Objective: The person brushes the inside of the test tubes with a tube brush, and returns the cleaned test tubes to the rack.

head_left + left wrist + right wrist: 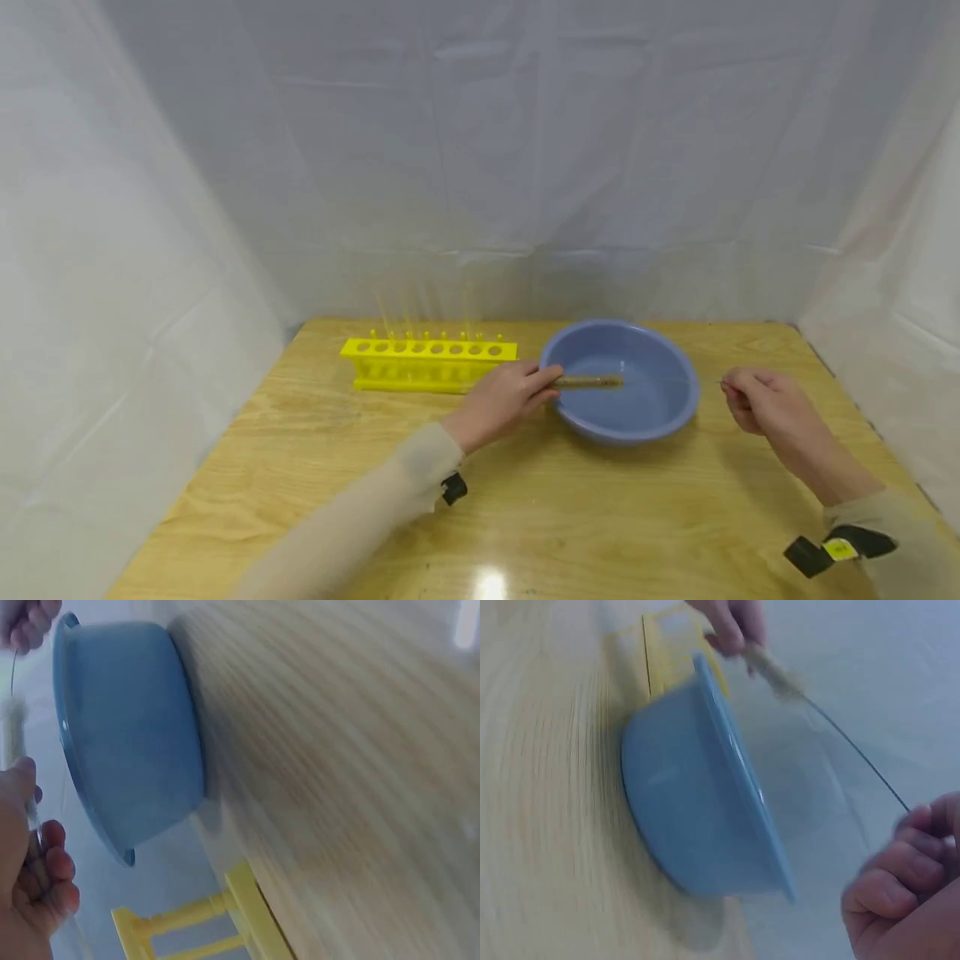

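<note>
My left hand (502, 402) grips a clear test tube (33, 817) held sideways over the left part of the blue basin (624, 435). Brown bristles of a test tube brush (592, 382) show at the tube's right end, ahead of my fingers. From the bristles a thin wire handle (859, 754) runs across the basin to my right hand (776, 417). That hand pinches the wire's far end, fingers curled, just right of the basin. Left fingers hide part of the tube.
A yellow test tube rack (429, 350) stands left of the basin, near the table's back edge. Several faint, clear tubes rise from its rear pegs. White sheeting (480, 167) hangs behind and on both sides of the wooden table (585, 525).
</note>
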{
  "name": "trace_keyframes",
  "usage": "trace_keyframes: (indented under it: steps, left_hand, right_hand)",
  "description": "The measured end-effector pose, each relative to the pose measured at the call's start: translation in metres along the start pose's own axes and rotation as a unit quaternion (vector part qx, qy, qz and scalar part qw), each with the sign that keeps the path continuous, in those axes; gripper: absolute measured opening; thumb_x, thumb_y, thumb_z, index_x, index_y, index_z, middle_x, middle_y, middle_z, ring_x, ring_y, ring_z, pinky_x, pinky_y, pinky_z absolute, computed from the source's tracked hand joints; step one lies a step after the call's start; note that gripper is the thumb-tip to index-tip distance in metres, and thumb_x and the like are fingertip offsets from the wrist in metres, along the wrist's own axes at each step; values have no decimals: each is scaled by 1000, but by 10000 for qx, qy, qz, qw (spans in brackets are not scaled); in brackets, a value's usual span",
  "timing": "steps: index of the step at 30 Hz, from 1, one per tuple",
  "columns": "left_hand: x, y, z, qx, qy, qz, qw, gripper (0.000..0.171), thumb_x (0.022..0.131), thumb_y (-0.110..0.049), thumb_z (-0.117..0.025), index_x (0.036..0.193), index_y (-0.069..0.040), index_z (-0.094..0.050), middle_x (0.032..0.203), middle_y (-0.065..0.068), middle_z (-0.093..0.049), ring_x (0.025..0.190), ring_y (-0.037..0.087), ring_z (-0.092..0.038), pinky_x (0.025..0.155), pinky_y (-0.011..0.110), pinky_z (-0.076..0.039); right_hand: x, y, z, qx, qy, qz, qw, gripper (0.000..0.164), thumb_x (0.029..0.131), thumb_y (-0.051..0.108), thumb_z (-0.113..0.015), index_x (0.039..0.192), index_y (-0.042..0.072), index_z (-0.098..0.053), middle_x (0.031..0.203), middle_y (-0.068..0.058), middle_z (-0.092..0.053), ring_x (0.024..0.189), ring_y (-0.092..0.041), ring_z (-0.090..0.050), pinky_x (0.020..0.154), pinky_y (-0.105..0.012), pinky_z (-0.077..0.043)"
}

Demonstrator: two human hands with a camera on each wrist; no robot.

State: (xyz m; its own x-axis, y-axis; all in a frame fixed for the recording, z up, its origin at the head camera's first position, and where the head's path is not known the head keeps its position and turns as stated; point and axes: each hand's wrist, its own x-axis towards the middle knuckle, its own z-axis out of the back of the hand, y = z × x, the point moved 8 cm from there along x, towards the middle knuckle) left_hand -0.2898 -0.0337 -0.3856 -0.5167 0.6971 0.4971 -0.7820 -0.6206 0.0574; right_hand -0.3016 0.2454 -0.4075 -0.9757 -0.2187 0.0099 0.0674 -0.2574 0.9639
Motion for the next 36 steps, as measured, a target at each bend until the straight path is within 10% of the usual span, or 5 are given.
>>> trace_keyframes:
  steps: [20,36]
  left_hand:
    - [-9,6,6,-23,-10,-19,10000,33,101,-28,-63,130,-13,-65,92,2,-66,71,12,-58,65,24,-49]
    - [-2,0,4,-64,90,-85,9999,30,99,-25,-65,126,-13,-65,91,3,-65,71,13,-59,65,24,-50]
  right_hand:
    - [-14,1,42,-299,-9,611,9977,46,110,30,-39,74,2,-43,60,-7,-26,51,-28,-22,49,-34,-28]
    - [-13,11,35,-681,-60,1082,9918,37,109,26,-42,92,-3,-59,76,2,-55,61,-17,-44,53,-33,-38]
